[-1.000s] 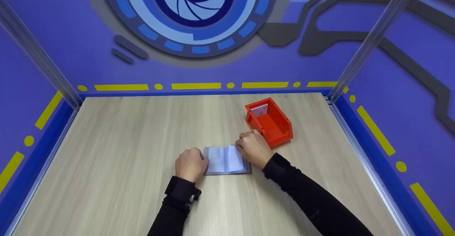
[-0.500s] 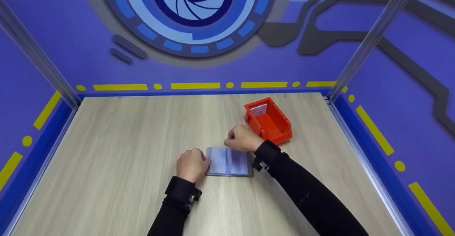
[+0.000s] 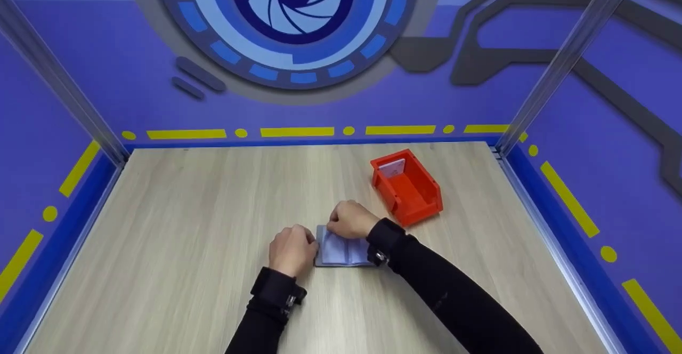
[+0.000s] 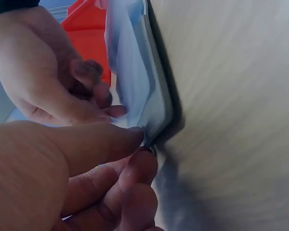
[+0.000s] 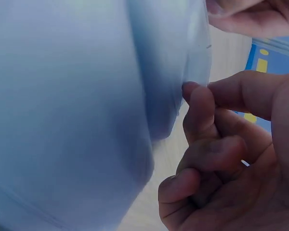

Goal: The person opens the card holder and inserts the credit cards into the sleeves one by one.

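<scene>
A small card holder (image 3: pixel 337 251) with clear plastic sleeve pages and a grey cover lies spread on the wooden table. My left hand (image 3: pixel 293 251) pinches its left edge; the left wrist view shows thumb and forefinger at the cover's corner (image 4: pixel 156 122). Above the holder's far side is my right hand (image 3: pixel 351 219), thumb and forefinger pinching the edge of a clear sleeve page (image 5: pixel 200 53) in the right wrist view. The other fingers of that hand are loosely curled. My right hand and wrist cover much of the right-hand page in the head view.
A red plastic bin (image 3: pixel 407 187) stands beyond my right hand, with a pale printed card or label (image 3: pixel 392 169) against its inner end wall. Blue-purple panels (image 3: pixel 256 109) wall in the table (image 3: pixel 186 210) at the back and sides, with metal posts (image 3: pixel 573 50) at the corners.
My right hand has moved left across the card holder, from its right page to the far left part. The left hand stays at the left edge. The red bin has not moved.
</scene>
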Tool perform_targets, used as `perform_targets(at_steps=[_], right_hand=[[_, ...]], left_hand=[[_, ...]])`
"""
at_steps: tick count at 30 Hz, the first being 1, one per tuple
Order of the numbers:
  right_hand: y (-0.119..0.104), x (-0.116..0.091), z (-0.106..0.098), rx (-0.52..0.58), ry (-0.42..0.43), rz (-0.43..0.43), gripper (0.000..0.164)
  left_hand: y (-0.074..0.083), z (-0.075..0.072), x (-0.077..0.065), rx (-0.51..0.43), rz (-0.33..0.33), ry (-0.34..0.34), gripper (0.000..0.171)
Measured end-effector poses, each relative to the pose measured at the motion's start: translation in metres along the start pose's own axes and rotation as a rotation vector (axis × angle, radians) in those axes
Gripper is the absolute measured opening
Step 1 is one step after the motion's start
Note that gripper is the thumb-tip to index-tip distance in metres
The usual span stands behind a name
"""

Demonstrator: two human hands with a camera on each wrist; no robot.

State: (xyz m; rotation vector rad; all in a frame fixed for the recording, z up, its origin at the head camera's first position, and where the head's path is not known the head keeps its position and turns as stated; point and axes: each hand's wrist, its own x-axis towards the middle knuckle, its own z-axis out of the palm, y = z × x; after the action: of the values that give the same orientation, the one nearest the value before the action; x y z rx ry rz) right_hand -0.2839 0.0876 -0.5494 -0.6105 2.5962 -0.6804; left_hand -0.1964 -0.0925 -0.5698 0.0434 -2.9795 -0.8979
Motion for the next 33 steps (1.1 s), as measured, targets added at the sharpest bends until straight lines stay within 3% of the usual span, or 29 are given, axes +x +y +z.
perform_targets(at_steps=[5,12,17,22,27,33], right_hand=[[-0.003,-0.012,-0.011,-0.004,0.015,-0.083,0.027],[0.000,-0.036,-0.054,0.020,0.230,-0.168,0.024],[0.018,-0.043,-0.084,0.011,0.360,-0.091,0.022],[0.053,-0.035,-0.115,-0.102,0.460,0.040,0.024],[0.093,-0.025,-0.136,-0.268,0.448,0.142,0.021],[0.117,-0.013,-0.141,-0.452,0.393,0.135,0.018]], left_hand=[[0.002,0.000,0.000,0.004,-0.010,0.006,0.025],[0.005,0.001,-0.001,-0.001,0.012,0.051,0.043],[0.005,0.002,-0.003,-0.012,-0.004,0.026,0.050],[0.003,0.004,-0.003,-0.005,-0.036,-0.019,0.048],[0.002,0.006,-0.002,-0.020,-0.032,-0.029,0.040],[0.002,0.009,0.001,-0.017,-0.026,-0.029,0.036]])
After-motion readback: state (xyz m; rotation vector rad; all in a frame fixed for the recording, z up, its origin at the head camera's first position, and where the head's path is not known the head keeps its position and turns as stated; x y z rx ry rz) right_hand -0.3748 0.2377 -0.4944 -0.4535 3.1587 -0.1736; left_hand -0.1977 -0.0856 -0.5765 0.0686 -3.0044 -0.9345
